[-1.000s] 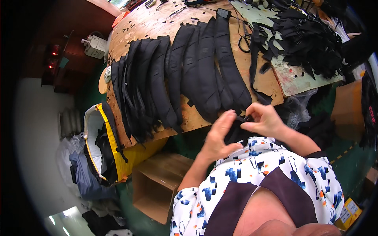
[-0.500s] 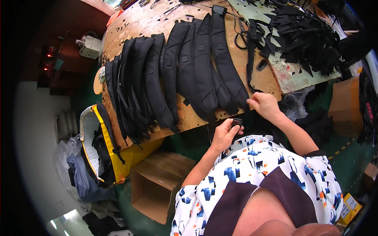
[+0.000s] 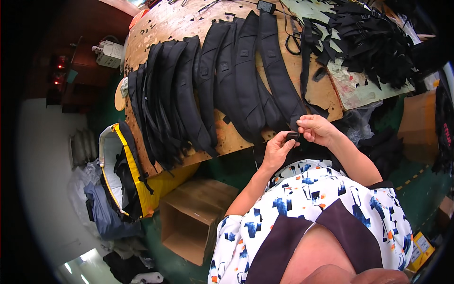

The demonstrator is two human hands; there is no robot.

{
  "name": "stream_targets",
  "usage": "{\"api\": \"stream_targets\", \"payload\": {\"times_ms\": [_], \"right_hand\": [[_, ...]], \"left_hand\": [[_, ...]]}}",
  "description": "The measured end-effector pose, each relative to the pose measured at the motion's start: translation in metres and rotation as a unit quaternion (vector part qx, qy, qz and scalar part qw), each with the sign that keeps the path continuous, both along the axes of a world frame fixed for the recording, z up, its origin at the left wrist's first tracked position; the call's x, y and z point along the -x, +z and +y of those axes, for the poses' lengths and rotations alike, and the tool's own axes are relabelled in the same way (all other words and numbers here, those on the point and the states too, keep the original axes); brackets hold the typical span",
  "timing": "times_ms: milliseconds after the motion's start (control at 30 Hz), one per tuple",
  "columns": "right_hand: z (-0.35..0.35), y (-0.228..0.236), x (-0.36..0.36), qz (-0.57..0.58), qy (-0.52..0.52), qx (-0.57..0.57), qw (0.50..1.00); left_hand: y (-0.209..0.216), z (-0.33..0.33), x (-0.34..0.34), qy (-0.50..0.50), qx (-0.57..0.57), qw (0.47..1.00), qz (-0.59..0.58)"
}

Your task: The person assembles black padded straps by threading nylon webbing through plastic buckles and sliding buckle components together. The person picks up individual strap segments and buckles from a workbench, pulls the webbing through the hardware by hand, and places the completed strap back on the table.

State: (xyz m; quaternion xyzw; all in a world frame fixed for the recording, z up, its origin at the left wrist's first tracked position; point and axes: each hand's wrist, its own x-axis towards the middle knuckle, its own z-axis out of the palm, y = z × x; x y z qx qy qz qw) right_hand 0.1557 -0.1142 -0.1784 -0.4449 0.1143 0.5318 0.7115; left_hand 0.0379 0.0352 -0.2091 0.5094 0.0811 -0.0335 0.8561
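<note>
My left hand (image 3: 278,152) is closed around a small black plastic buckle (image 3: 292,137), just off the table's near edge. Close beside it, my right hand (image 3: 317,129) is pinched at the lower end of the rightmost padded shoulder strap (image 3: 275,57); what its fingertips grip is too small to tell. Several more black padded straps (image 3: 206,75) lie side by side on the wooden table (image 3: 142,40), some overlapping. A narrow length of black webbing (image 3: 305,71) runs down the table just right of the padded straps.
Scissors (image 3: 293,42) lie beyond the straps. A heap of black pieces (image 3: 371,42) covers the right-hand table. Below the table edge stand an open cardboard box (image 3: 189,220) and a yellow bag (image 3: 137,189). Another carton (image 3: 418,120) is at right.
My right hand has come down and left slightly toward my left hand, its fingers now pinching beside the buckle. My left hand has risen a little, still holding the buckle.
</note>
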Motion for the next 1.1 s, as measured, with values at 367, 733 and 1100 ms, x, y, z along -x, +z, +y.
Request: {"api": "stream_targets", "payload": {"times_ms": [367, 733, 1100], "right_hand": [[-0.003, 0.000, 0.001, -0.013, 0.064, 0.001, 0.998], [0.002, 0.002, 0.005, -0.059, 0.015, 0.018, 0.998], [-0.004, -0.001, -0.001, -0.090, 0.035, 0.017, 0.995]], "left_hand": [[0.000, 0.007, -0.005, 0.026, -0.141, 0.989, -0.031], [0.003, 0.006, -0.009, -0.011, -0.098, 0.995, -0.023], [0.002, 0.007, -0.012, -0.005, -0.100, 0.995, -0.019]]}}
